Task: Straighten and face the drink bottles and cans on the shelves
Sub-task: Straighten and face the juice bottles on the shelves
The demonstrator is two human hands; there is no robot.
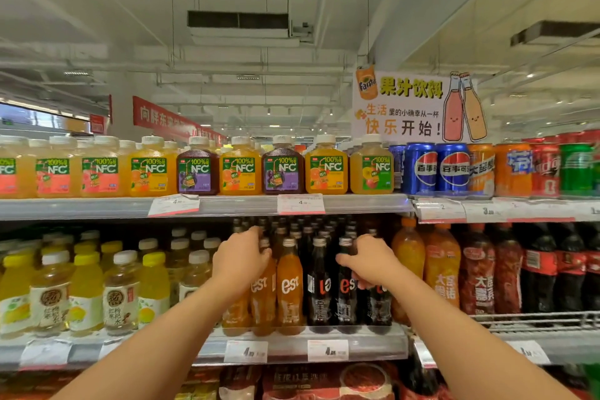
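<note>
On the second shelf stand slim "est" glass bottles, orange ones on the left and dark cola ones on the right. My left hand (241,258) wraps around the neck of an orange est bottle (263,292) at the left of that group. My right hand (368,258) grips a dark est bottle (346,289) near its shoulder. Between the two hands an orange est bottle (290,286) faces forward, and a dark one (319,286) beside it shows its label turned sideways.
The top shelf (246,204) carries NFC juice bottles (241,169), then Pepsi cans (419,167) and other cans on the right. Yellow and tea bottles (120,292) fill the second shelf's left; large orange bottles (442,269) and cola bottles stand right. Price tags line the shelf edges.
</note>
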